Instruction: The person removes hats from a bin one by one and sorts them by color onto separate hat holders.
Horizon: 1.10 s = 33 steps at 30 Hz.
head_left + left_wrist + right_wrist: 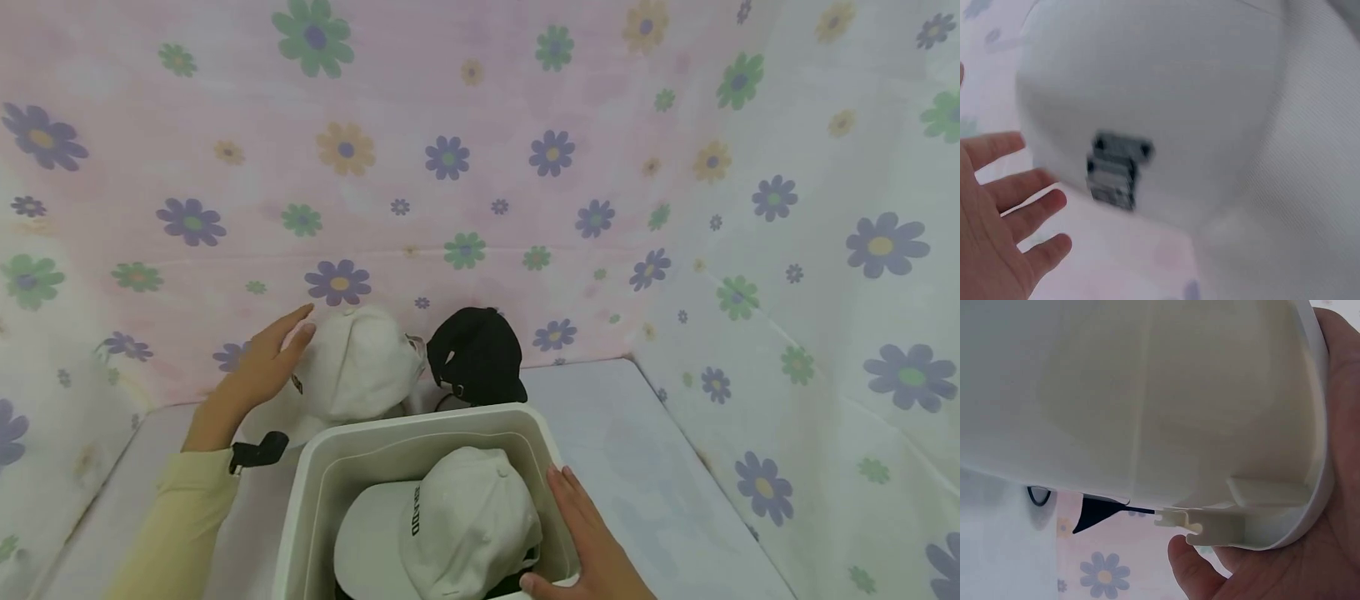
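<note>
- White cap (363, 362): on the counter (675, 500), behind the bin (420, 421), up toward the back edge, left of the middle.
- Left hand (262, 367) is the nearer one; the cap's crown lies just right of its fingers.
- Long axis of that cap: brim out toward the counter's left and near edges, crown toward the back edge.
- Left fingers: extended and spread, gripping nothing. Cap blurred in left wrist view, can't tell if they touch it.
- Right hand (588, 542): at the bin's near right corner, well apart from the white cap. Fingers look straight, lying along the right rim; thumb at the near rim.
- Caps outside bin: two. The white one, plus one black cap (476, 354) to its right, near the back edge.
- Caps plainly seen in bin: one pale lettered cap (472, 517), brim toward the bin's left wall.
- Dark material (508, 587) below it: mostly hidden, can't count.
- Bins: one. Hands: two.
</note>
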Motion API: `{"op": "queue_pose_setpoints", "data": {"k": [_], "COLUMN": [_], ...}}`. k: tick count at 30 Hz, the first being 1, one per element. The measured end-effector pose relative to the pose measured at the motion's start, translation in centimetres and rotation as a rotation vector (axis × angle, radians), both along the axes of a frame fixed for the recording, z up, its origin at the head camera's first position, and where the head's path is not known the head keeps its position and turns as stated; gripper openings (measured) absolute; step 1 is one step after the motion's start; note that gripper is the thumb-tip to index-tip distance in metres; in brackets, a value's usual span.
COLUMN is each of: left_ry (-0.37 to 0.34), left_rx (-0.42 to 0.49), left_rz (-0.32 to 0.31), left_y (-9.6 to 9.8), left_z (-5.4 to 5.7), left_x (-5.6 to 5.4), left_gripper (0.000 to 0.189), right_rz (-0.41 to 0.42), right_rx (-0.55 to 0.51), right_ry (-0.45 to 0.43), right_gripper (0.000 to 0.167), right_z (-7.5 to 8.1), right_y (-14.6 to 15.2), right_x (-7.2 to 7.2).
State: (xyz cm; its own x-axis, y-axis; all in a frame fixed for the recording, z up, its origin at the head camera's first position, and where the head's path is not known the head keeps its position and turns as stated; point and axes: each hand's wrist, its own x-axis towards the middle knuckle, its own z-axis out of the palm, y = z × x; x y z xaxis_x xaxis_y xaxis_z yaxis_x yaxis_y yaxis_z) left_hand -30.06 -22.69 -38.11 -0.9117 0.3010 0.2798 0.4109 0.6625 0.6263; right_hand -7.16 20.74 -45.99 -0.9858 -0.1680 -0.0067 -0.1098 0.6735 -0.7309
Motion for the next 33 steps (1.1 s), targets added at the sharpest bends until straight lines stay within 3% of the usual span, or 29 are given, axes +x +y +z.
{"op": "queue_pose_setpoints", "data": {"k": [3,7,10,13,17,21,23,26,28,31,33], "left_ry": [-0.006,-0.092,-0.153,-0.149,-0.178,-0.310,-0.392,-0.483,-0.525,-0.558,-0.569], "left_rx": [0.031,0.029,0.048,0.101,0.290,0.583,0.762,1.016,1.141,1.241,1.292], "left_rz": [0.083,0.174,0.202,0.234,0.335,0.498,0.548,0.533,0.482,0.411,0.369], "left_y": [-1.8,-3.4,-4.0,-4.0,-3.5,-2.8,-2.5,-2.4,-2.3,-2.3,-2.3], "left_z": [-1.5,-4.2,-6.2,-7.8,-9.1,-10.0,-10.3,-11.0,-11.2,-11.6,-11.8], "left_x": [1.2,2.7,3.8,4.8,5.8,6.2,6.1,5.5,5.3,5.2,5.2], "left_gripper": [0.064,0.069,0.072,0.071,0.072,0.075,0.076,0.075,0.074,0.072,0.073], "right_rz": [0.008,0.008,0.006,0.004,0.007,0.015,0.036,0.113,0.186,0.299,0.360], "right_rx": [0.004,0.011,0.012,0.010,0.005,0.016,0.043,0.130,0.214,0.348,0.418], "right_ry": [-0.001,-0.006,-0.007,-0.003,0.020,0.026,0.027,0.070,0.139,0.201,0.159], "right_gripper": [0.106,0.107,0.108,0.108,0.108,0.107,0.106,0.103,0.101,0.100,0.100], "right_z": [0.2,0.4,0.4,0.3,-0.1,-0.2,-0.1,0.4,0.9,2.4,4.0], "right_y": [0.0,0.0,0.0,0.0,0.0,0.0,0.1,0.5,0.9,1.3,1.1], "right_x": [0.0,-0.1,-0.1,-0.1,-0.1,-0.1,-0.1,-0.3,-0.4,-0.6,-0.9]}}
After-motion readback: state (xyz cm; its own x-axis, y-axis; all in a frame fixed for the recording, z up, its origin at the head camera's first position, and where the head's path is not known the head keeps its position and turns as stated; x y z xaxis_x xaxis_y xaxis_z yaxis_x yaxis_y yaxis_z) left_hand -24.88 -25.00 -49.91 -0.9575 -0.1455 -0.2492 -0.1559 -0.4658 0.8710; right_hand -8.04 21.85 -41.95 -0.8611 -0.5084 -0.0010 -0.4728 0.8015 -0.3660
